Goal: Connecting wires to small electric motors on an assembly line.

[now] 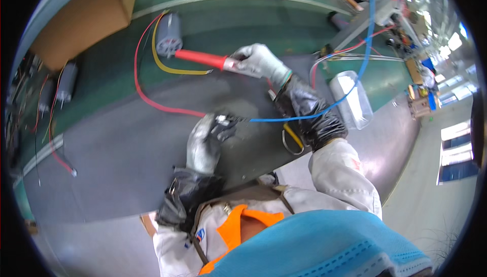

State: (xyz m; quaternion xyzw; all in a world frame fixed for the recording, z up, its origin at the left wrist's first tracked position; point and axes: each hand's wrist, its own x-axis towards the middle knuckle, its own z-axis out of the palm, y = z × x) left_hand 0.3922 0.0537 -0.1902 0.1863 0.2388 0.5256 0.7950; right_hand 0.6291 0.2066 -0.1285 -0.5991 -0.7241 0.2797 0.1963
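- At the left, the grey motor [170, 34] lies on the tabletop [116, 142], well beyond my left fingers; I'd watch that nothing tugs it by its wires.
- Its yellow wire [167, 67] curves to a bare metal tip just below the red stick; I'd best leave it clear of the stick.
- The red wire [139, 82] loops from the motor down to my left hand [204, 144], whose gloved fingers are curled about its end. A steady, light pinch with slack in the loop should serve.
- The red stick [200, 57] points leftward to the motor's face; whether they touch, I cannot tell. Better to aim it gently.
- The blue hose [294, 118] meets my left fingertips by its dark end; how it's held is hidden.
- My right hand [261, 64] grips the stick's pale end, fingers wrapped firmly.
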